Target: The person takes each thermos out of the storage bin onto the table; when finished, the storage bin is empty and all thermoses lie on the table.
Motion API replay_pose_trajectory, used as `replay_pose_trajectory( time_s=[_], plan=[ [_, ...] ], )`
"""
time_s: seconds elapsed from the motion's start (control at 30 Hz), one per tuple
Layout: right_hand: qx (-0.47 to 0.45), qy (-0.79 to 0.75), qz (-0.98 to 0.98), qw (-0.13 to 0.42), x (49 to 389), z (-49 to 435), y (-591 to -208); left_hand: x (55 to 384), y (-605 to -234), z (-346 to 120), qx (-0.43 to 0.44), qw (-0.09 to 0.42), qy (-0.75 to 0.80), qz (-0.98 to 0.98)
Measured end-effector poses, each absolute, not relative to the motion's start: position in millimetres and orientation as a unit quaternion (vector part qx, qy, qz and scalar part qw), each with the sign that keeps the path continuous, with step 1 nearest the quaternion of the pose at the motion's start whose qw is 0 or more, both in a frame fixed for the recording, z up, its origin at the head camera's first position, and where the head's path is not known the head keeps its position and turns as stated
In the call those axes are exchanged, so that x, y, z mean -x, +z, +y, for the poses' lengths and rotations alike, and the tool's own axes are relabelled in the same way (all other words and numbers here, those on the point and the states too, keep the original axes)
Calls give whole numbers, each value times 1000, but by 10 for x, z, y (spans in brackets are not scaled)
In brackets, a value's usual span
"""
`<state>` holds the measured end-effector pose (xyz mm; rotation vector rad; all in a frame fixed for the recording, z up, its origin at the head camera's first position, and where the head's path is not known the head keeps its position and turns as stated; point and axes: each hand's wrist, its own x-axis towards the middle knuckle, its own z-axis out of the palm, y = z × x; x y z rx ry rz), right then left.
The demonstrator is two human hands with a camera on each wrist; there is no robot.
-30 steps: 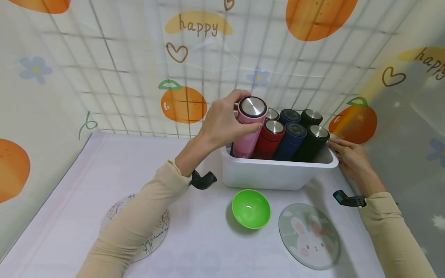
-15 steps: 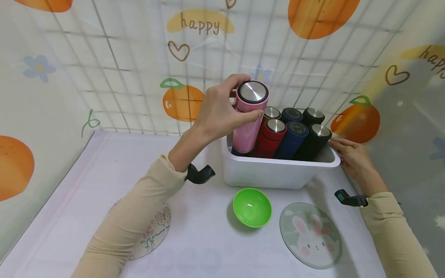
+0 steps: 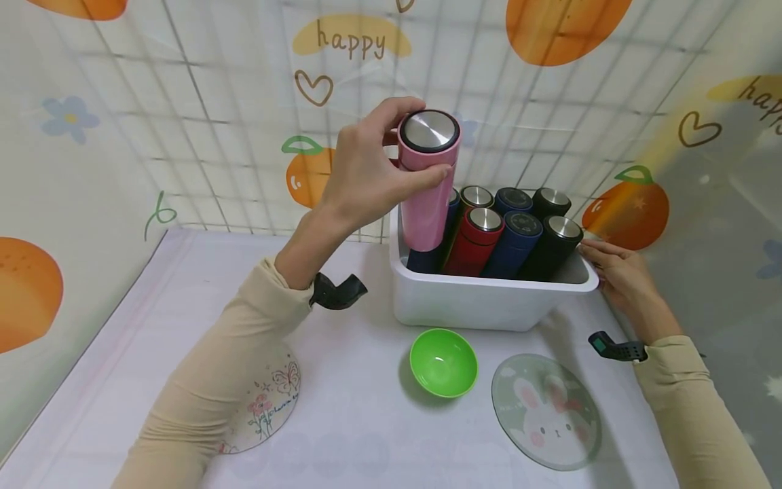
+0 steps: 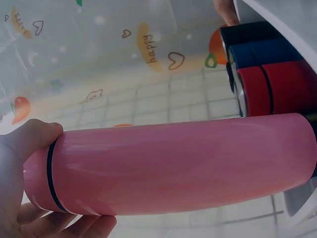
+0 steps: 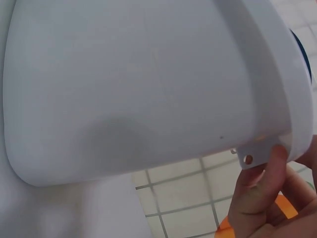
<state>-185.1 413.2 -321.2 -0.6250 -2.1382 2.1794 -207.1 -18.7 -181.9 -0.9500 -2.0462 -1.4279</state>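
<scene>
My left hand (image 3: 373,163) grips a pink thermos (image 3: 425,204) around its upper part, just under the steel-topped lid. The thermos is upright, its base overlapping the left end of the white bin (image 3: 489,305) in the head view. Across the left wrist view the pink body (image 4: 183,166) runs lengthwise, thumb on one side and fingers on the other. At the bin's right end, my right hand (image 3: 623,278) pinches the rim; the right wrist view shows thumb and fingers (image 5: 270,186) on its corner. Inside the bin stand a red thermos (image 3: 476,244), blue ones (image 3: 512,248) and black ones (image 3: 550,251).
In front of the bin sits a green bowl (image 3: 442,363). A round rabbit mat (image 3: 546,411) lies to its right, and a floral round mat (image 3: 269,401) is partly under my left forearm. Behind the table is a wire grid (image 3: 244,183) covered by a printed curtain.
My left hand has lifted the pink thermos up and slightly left, uncovering a dark blue thermos behind it in the bin. My right hand stays at the bin's rim.
</scene>
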Motion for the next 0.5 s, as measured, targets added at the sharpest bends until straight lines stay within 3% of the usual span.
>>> replay_pose_trajectory(
  time_s=[0.5],
  plan=[
    [205, 695, -689, 4, 1857, 4138, -3219, 2013, -1547, -396, 318, 271, -529, -739]
  ],
)
